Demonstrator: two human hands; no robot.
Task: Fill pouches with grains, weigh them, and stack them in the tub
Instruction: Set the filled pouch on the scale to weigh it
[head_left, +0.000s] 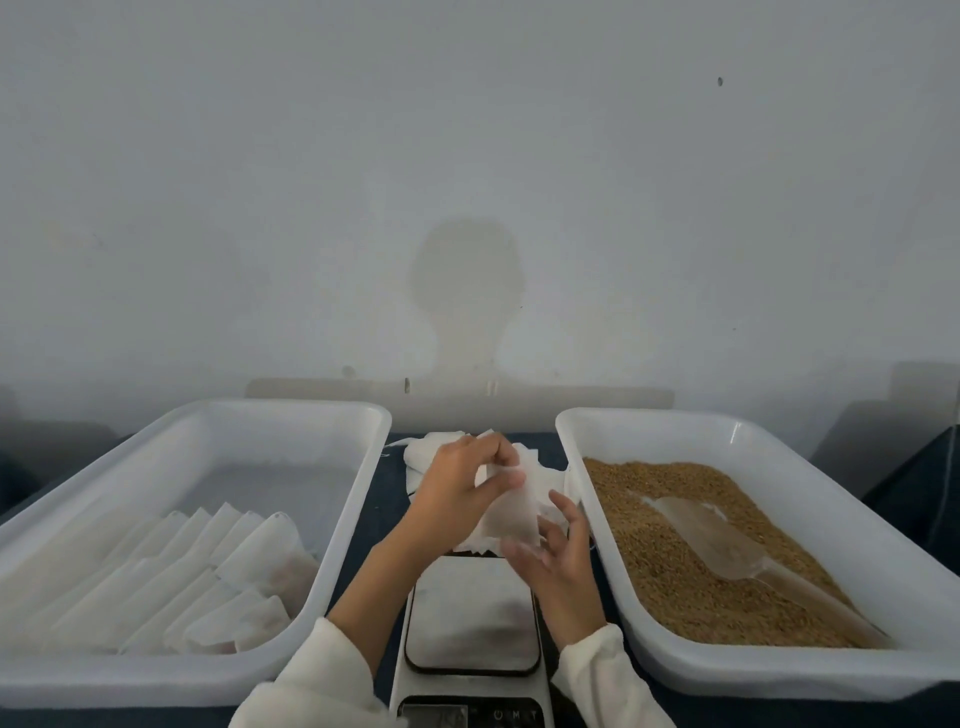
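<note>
Two white tubs flank you on the dark table (395, 512). The left tub (156, 675), at nine o'clock, holds rows of filled pouches (171, 587) stacked overlapping along its near end; its far end looks bare. The right tub (779, 670), at three o'clock, is spread with brown grains (675, 545), and a clear scoop (727, 551) lies on them, handle toward you. Between the tubs, at six o'clock, sits the scale (470, 618) with nothing on its platform.

At twelve o'clock beyond the scale lies a loose heap of empty pouches (431, 449). You are picking one: your left hand (457, 488) pinches an empty pouch (511, 514) at its upper edge between thumb and fingers, and it hangs just above the heap. Your right hand (556, 556) is beneath it with fingers spread and loosely bent; whether they touch the pouch I cannot tell.

So you appear to be at the start of a cycle, fetching and opening a pouch. Next, I judge, you need to part its mouth, keep it open with your left hand, and reach to three o'clock for the scoop.
</note>
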